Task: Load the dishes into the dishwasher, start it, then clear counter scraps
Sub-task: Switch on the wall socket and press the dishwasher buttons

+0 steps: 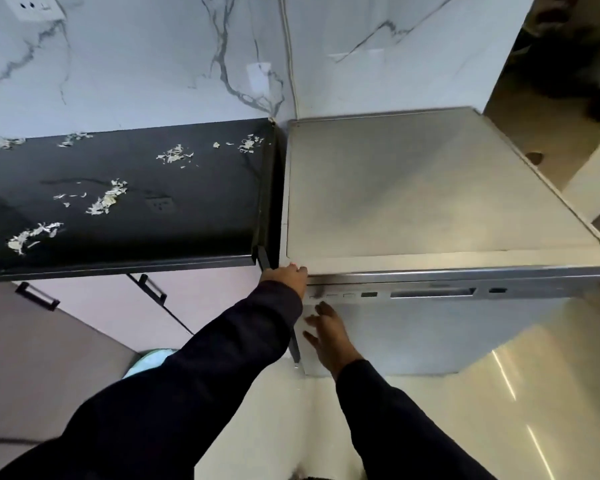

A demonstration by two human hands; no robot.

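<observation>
A silver dishwasher [430,188] stands to the right of a black counter [187,230], its door closed. Its control strip [368,294] with small buttons runs along the top of the door. My left hand [286,277] rests on the dishwasher's front left top corner, fingers curled over the edge. Lower down, my right hand [328,332] lies flat and open against the door, fingertips just below the left buttons. Pale scraps [106,200] lie scattered in several patches over the black counter. No dishes are in view.
Marble wall tiles [153,64] rise behind the counter, with a socket [32,5] at top left and a cable [290,64] running down to the dishwasher. Pinkish cabinet doors with black handles [37,296] sit under the counter. The pale floor [499,410] lies below.
</observation>
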